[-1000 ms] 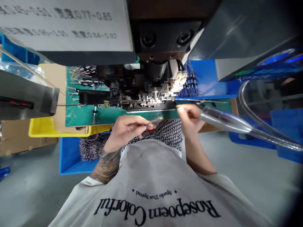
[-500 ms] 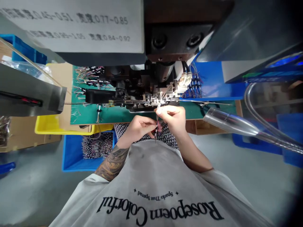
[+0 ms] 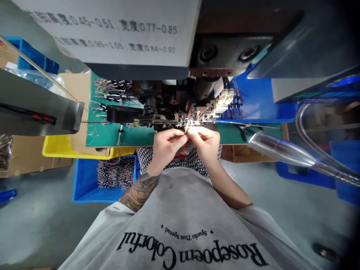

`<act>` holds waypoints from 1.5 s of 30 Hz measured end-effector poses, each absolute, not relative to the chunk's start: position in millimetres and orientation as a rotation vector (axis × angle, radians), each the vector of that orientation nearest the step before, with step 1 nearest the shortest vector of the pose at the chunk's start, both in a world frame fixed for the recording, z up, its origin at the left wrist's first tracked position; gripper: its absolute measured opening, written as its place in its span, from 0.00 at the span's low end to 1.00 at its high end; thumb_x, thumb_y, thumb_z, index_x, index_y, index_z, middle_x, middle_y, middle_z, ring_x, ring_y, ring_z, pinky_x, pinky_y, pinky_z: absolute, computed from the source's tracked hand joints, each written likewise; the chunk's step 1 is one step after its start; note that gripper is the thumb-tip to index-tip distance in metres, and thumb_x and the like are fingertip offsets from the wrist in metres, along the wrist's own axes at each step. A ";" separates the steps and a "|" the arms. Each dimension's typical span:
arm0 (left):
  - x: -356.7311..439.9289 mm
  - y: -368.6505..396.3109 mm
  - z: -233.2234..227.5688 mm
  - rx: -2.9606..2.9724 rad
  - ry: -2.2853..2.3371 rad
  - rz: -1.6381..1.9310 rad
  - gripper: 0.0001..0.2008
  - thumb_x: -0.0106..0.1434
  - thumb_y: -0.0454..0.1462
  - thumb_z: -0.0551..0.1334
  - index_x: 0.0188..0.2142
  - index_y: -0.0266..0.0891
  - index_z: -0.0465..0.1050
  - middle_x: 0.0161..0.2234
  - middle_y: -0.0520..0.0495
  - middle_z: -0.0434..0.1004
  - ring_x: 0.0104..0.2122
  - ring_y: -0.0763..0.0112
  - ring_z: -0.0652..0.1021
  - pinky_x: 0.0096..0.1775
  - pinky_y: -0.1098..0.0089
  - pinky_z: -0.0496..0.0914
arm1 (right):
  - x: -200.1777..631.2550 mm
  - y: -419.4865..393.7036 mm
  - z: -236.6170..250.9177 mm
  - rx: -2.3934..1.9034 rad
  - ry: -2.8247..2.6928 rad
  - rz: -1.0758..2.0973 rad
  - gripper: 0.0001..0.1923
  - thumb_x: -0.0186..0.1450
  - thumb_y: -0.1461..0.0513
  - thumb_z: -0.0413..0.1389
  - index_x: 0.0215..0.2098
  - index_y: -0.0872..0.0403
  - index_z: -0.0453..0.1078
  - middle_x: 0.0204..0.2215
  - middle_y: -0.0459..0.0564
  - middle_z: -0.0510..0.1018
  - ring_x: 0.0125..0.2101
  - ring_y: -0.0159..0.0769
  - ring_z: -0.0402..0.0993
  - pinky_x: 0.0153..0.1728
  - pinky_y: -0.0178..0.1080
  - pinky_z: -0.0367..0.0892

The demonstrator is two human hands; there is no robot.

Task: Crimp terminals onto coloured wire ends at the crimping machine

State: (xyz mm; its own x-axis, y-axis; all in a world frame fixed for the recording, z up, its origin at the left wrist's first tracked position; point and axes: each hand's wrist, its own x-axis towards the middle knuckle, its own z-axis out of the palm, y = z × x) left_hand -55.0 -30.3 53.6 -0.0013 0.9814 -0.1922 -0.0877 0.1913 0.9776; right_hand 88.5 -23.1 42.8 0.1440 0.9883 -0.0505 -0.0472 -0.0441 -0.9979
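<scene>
My left hand [image 3: 166, 147] and my right hand [image 3: 204, 143] are pressed close together at the front of a crimping machine [image 3: 180, 108]. Both pinch a thin wire [image 3: 186, 130] whose tip points up into the metal tooling [image 3: 194, 119] of the machine. The wire is mostly hidden by my fingers. A toothed terminal strip [image 3: 118, 122] runs in from the left to that tooling. The machine stands on a green mat [image 3: 98, 131].
A blue bin [image 3: 84, 183] of wire bundles sits low on the left, beside a yellow bin [image 3: 56, 148]. Loose wires [image 3: 104, 90] lie on the mat's far left. A flexible metal lamp [image 3: 281, 152] reaches in from the right. Blue trays [image 3: 258, 97] stand at the right.
My right hand came in from the right to meet the left. Both hands then rose from my lap to the machine's tooling, carrying the wire with them.
</scene>
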 end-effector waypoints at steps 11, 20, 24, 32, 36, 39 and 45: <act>-53.5 -28.7 48.6 1.004 1.264 1.217 0.10 0.55 0.40 0.78 0.31 0.39 0.83 0.32 0.48 0.87 0.31 0.68 0.86 0.36 0.71 0.83 | 79.6 -17.9 50.7 -1.272 -0.966 1.158 0.19 0.66 0.56 0.63 0.19 0.54 0.73 0.15 0.39 0.58 0.20 0.25 0.51 0.24 0.34 0.54; -58.1 -29.9 39.3 1.013 1.276 1.227 0.08 0.60 0.42 0.77 0.33 0.41 0.84 0.30 0.50 0.86 0.29 0.67 0.86 0.34 0.68 0.83 | 77.6 -18.4 51.3 -1.274 -0.937 1.197 0.17 0.66 0.54 0.65 0.22 0.53 0.79 0.16 0.40 0.64 0.20 0.25 0.55 0.24 0.34 0.57; -57.4 -29.2 45.3 1.030 1.304 1.220 0.07 0.59 0.41 0.76 0.31 0.41 0.84 0.28 0.50 0.85 0.27 0.68 0.85 0.31 0.71 0.82 | 78.7 -22.1 49.9 -1.262 -0.963 1.218 0.13 0.64 0.55 0.66 0.26 0.53 0.83 0.19 0.43 0.73 0.21 0.26 0.61 0.25 0.35 0.63; -56.2 -28.7 49.2 1.052 1.293 1.177 0.09 0.56 0.41 0.77 0.31 0.40 0.82 0.30 0.49 0.86 0.28 0.67 0.84 0.29 0.71 0.81 | 80.3 -25.5 44.6 -1.313 -1.006 1.105 0.11 0.63 0.55 0.65 0.29 0.52 0.85 0.22 0.45 0.78 0.23 0.30 0.69 0.27 0.36 0.68; -56.1 -29.4 49.4 1.067 1.273 1.160 0.10 0.58 0.43 0.77 0.31 0.40 0.81 0.31 0.48 0.86 0.31 0.66 0.85 0.32 0.69 0.82 | 78.5 -23.0 44.4 -1.343 -0.951 1.101 0.16 0.64 0.53 0.63 0.24 0.54 0.80 0.18 0.44 0.72 0.22 0.29 0.65 0.26 0.36 0.65; -56.4 -30.3 49.8 1.063 1.274 1.167 0.10 0.59 0.43 0.76 0.31 0.41 0.82 0.30 0.48 0.85 0.30 0.66 0.85 0.32 0.68 0.83 | 77.6 -20.2 46.6 -1.338 -0.938 1.102 0.17 0.65 0.53 0.63 0.23 0.54 0.79 0.18 0.44 0.70 0.21 0.28 0.63 0.26 0.35 0.64; -56.3 -30.5 45.0 0.995 1.276 1.173 0.12 0.59 0.45 0.77 0.31 0.41 0.82 0.28 0.50 0.84 0.27 0.66 0.84 0.30 0.67 0.83 | 77.1 -17.7 47.6 -1.304 -0.932 1.113 0.15 0.66 0.54 0.64 0.25 0.53 0.81 0.18 0.42 0.67 0.21 0.26 0.58 0.25 0.35 0.59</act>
